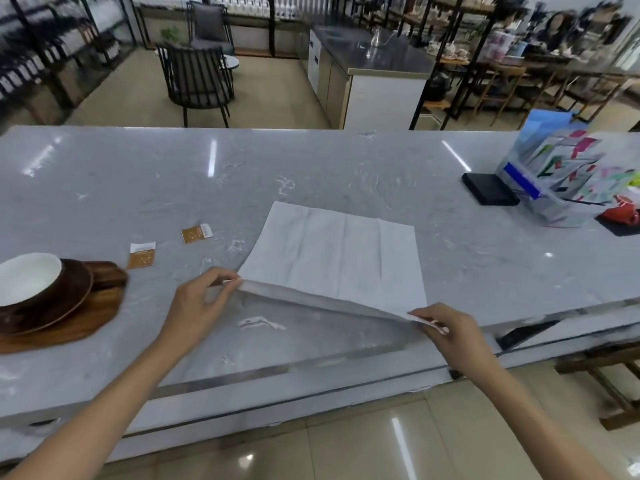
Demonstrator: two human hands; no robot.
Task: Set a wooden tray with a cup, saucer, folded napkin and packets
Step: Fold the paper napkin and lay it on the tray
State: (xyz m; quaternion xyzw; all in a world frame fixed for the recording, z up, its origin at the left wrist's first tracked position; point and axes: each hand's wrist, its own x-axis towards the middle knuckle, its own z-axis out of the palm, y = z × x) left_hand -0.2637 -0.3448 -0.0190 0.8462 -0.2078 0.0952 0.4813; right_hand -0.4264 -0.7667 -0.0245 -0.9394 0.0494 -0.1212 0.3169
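Note:
A white napkin (339,251) lies spread on the grey marble counter (138,188), its near edge lifted off the surface. My left hand (201,299) pinches the near left corner, and my right hand (446,327) pinches the near right corner. At the far left a wooden tray (86,317) holds a dark wooden saucer (74,289) with a cup (27,277), white inside, on it. Two small brown-and-white packets lie on the counter: one (142,255) beside the tray, the other (196,233) a little farther back.
A black box (490,188) and a clear holder of colourful leaflets (561,174) stand at the right, with a red object (623,211) on a dark mat beyond them. The counter's near edge runs just under my wrists. Chairs and shelves fill the room behind.

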